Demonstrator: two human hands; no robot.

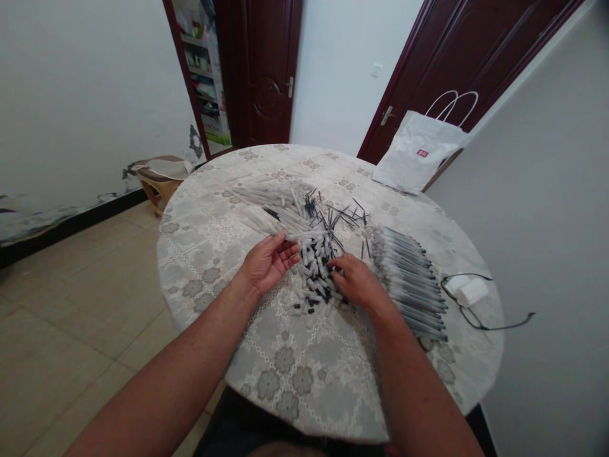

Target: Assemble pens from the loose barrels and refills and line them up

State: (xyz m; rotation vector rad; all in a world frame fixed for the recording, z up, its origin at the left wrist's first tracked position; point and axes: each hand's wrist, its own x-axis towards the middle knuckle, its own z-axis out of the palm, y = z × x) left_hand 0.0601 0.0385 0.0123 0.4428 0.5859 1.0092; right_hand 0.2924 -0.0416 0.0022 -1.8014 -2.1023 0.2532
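Two bare hands, close together: on the left hand (273,260), fingers loosely curled, palm tipped up, thumb beside the ends of long translucent whitish plastic tubes (285,219), impossible to tell whether pinching one; on the right hand (354,279), fingertips bent down into a pile of short white and black cylindrical pieces (316,263), grip likewise unclear. Just beyond, thin dark rods (310,206), loose and at all angles. To the right, slim grey pen-like sticks (416,279), side by side in a close row, seemingly the finished share; judging by so many loose parts, plenty left. Hidden: anything beneath the right palm, plus some of the row behind the right forearm. Too blurred: far tube ends, joins within the row. All on a round, floral-cloth-covered table (290,355).
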